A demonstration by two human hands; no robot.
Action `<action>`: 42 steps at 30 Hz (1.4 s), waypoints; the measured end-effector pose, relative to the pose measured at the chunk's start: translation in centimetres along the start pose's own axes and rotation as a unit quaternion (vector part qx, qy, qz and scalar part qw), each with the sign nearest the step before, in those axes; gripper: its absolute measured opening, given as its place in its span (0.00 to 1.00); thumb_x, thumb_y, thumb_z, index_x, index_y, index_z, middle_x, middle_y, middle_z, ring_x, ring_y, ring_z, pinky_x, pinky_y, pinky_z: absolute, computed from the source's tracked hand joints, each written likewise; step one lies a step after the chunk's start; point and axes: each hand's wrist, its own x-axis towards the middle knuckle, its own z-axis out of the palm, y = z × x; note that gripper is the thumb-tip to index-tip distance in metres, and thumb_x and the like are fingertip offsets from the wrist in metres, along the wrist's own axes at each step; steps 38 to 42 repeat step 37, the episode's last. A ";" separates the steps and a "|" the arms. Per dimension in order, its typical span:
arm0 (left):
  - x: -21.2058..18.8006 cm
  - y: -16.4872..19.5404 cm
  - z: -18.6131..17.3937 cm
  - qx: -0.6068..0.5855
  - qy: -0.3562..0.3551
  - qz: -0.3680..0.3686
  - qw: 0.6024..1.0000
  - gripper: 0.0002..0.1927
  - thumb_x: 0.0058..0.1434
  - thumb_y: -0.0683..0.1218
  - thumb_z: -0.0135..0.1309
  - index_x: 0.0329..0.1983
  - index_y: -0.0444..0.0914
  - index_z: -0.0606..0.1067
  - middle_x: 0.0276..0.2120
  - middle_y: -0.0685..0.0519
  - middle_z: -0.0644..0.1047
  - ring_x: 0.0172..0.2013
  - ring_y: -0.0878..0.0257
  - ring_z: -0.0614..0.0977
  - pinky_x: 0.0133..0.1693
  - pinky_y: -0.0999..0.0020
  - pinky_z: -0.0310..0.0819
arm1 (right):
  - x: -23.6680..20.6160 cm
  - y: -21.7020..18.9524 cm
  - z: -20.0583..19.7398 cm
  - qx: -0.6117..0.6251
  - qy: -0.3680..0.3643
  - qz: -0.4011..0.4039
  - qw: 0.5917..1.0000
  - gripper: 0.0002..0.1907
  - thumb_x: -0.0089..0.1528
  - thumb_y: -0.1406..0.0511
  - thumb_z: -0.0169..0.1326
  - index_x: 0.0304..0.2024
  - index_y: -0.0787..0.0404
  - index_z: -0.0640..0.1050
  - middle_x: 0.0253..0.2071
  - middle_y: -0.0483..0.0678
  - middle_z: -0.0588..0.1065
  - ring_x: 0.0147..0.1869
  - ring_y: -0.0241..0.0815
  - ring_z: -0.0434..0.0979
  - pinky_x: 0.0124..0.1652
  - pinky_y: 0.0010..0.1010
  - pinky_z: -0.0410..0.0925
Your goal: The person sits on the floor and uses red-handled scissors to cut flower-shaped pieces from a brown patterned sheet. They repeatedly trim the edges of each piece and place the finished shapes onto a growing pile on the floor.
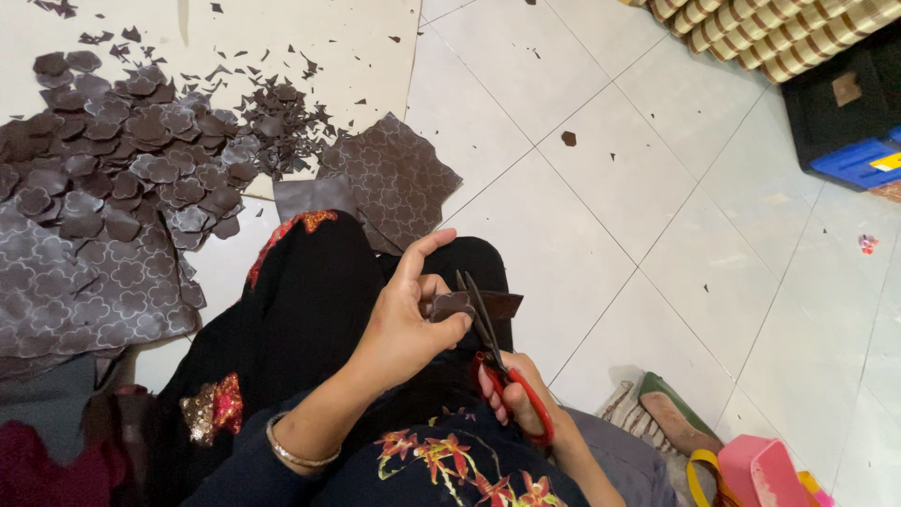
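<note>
left hand (408, 319) pinches brown leather piece (458, 305) | right hand (514, 394) grips red-handled scissors (493, 352) (blades on piece) | cut shapes (141, 150) on floor (582, 188)

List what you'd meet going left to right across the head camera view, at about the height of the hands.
Patterned brown sheet → left hand → small brown piece → red-handled scissors in the right hand → sandal → pink container.

Left hand (408, 314) pinching, forefinger raised — right hand (514, 394) curled shut below.
</note>
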 end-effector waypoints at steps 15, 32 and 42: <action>0.5 -1.8 -0.1 0.006 0.013 0.001 1.000 0.36 0.53 0.34 0.58 0.67 0.37 0.63 0.25 0.61 0.71 0.27 0.75 0.73 0.31 0.80 0.66 | -0.3 1.3 0.0 0.078 0.025 0.003 0.997 0.48 0.44 0.23 0.50 0.27 0.61 0.68 0.18 0.40 0.64 0.17 0.28 0.63 0.17 0.19 0.59; 0.2 -6.0 2.3 -0.118 -0.059 -0.069 0.989 0.08 0.62 0.37 0.58 0.44 0.33 0.75 0.35 0.53 0.81 0.33 0.72 0.81 0.34 0.75 0.80 | 1.2 0.5 -1.3 0.054 0.145 -0.134 0.979 0.26 0.61 0.55 0.58 0.52 0.70 0.74 0.37 0.49 0.78 0.38 0.37 0.79 0.38 0.28 0.72; 0.2 -7.1 2.0 -0.205 -0.049 -0.072 0.975 0.17 0.71 0.49 0.50 0.52 0.31 0.78 0.36 0.51 0.83 0.31 0.69 0.82 0.34 0.75 0.79 | 2.1 2.3 -1.9 0.151 0.143 -0.110 0.972 0.20 0.66 0.63 0.58 0.49 0.76 0.75 0.30 0.53 0.78 0.29 0.39 0.76 0.30 0.29 0.71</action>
